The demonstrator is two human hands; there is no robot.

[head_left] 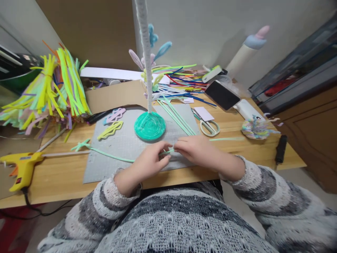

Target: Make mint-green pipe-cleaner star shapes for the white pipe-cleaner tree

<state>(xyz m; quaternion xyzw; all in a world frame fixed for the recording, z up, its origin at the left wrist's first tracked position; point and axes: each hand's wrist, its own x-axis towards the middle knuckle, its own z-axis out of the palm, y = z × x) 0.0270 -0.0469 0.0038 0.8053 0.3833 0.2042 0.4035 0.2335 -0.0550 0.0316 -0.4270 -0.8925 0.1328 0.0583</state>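
A mint green pipe cleaner (113, 156) runs from a small knotted shape at the left of the grey mat (126, 144) into my hands. My left hand (151, 160) is closed on it, thumb and fingers pinching. Close beside it, my right hand (195, 149) has its fingertips pressed together on the same strand. Just behind my hands stands a green spiral disc (150, 126) with a tall white wrapped stem (147, 63), which bears blue, pink and yellow loops. Several straight mint pipe cleaners (179, 117) lie on the mat to the right of the disc.
A yellow glue gun (25, 168) lies at the left, below bundled pipe cleaners (47, 91). Bent purple and yellow pieces (110, 129) rest on the mat. Scissors (209, 127), a phone (222, 95), a fluffy round piece (255, 129) and a black-handled tool (281, 149) are at the right.
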